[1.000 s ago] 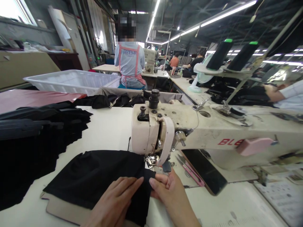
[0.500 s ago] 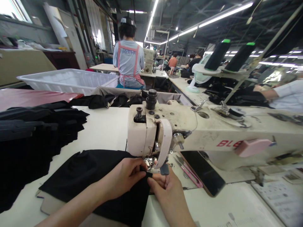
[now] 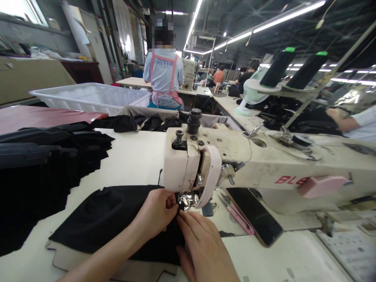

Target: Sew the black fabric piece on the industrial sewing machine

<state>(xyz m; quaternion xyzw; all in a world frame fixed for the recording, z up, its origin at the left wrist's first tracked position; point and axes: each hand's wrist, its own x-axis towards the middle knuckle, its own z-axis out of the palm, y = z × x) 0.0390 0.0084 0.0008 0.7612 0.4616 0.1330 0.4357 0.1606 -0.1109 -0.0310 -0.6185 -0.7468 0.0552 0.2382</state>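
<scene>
A black fabric piece (image 3: 108,219) lies on the sewing table, with a beige layer (image 3: 70,256) showing below its lower edge. My left hand (image 3: 158,211) is closed, pinching the fabric's right edge just in front of the presser foot (image 3: 189,199). Beside it, my right hand (image 3: 202,244) rests with fingers stretched out flat, their tips on the fabric edge near my left fingertips and the thumb apart, lower down. The sewing machine head (image 3: 179,164) stands directly behind both hands. My fingers hide part of the fabric edge.
Stacked black pieces (image 3: 35,184) lie at left. Right of the presser foot are pink-handled thread snips (image 3: 241,219) and a phone (image 3: 258,217). A white plastic bin (image 3: 88,96) and a seated co-worker (image 3: 164,74) are beyond. Another person's hand (image 3: 340,117) shows at far right.
My right hand has gone from pinching the fabric edge to lying flat on it, slightly lower. My left hand keeps its pinch. The whole view has shifted a little.
</scene>
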